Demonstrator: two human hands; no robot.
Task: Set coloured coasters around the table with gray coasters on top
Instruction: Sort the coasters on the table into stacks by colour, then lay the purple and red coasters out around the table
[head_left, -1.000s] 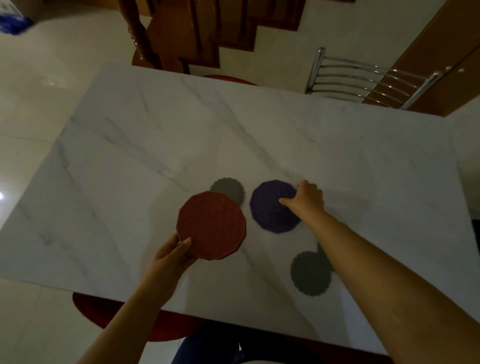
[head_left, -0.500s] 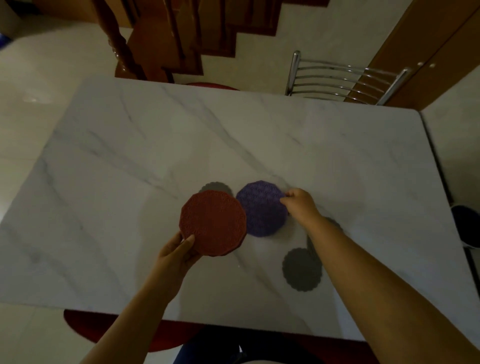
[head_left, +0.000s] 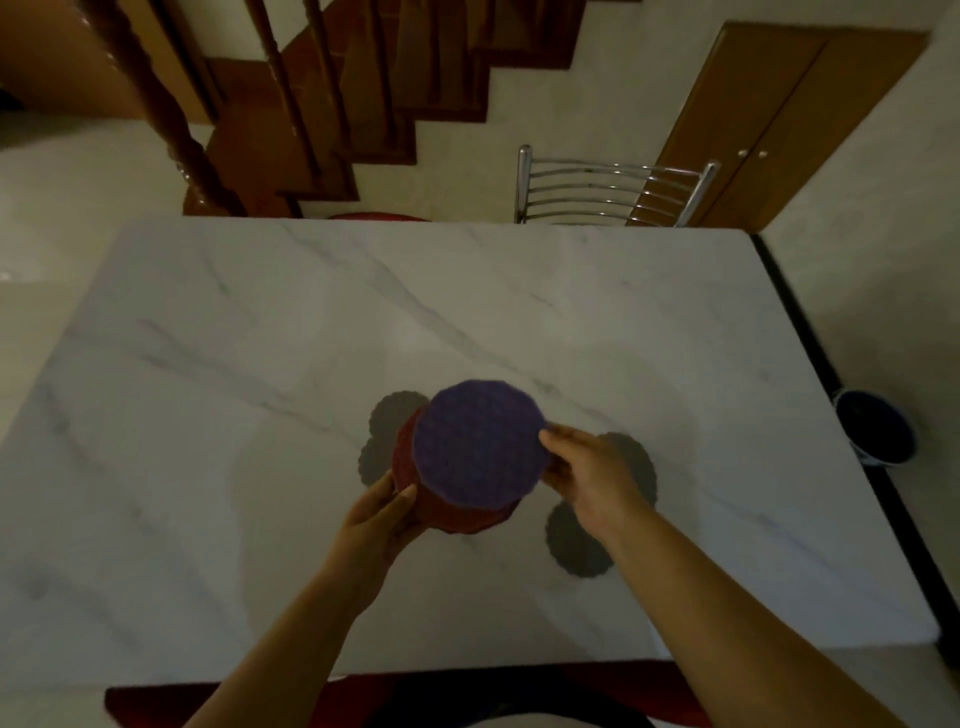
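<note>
Above the middle of the white marble table (head_left: 260, 364), my right hand (head_left: 592, 475) grips a purple coaster (head_left: 480, 447) by its right edge. It lies over a red coaster (head_left: 452, 512), which my left hand (head_left: 384, 517) holds from below left. Only the red coaster's left and lower rim shows. Gray scalloped coasters lie flat on the table: two overlapping ones (head_left: 387, 431) behind the red coaster, one (head_left: 636, 462) behind my right hand, and one (head_left: 574, 545) under my right wrist.
A metal-backed chair (head_left: 613, 192) stands at the table's far edge, with a red seat (head_left: 379, 216) beside it. A wooden staircase (head_left: 311, 104) rises beyond. A dark bowl (head_left: 875, 428) sits on the floor to the right. A red seat (head_left: 150, 701) shows at the near edge.
My right hand has lifted the purple coaster off the table and carried it left onto the red coaster held in my left hand. The camera tilted, so more of the room shows.
</note>
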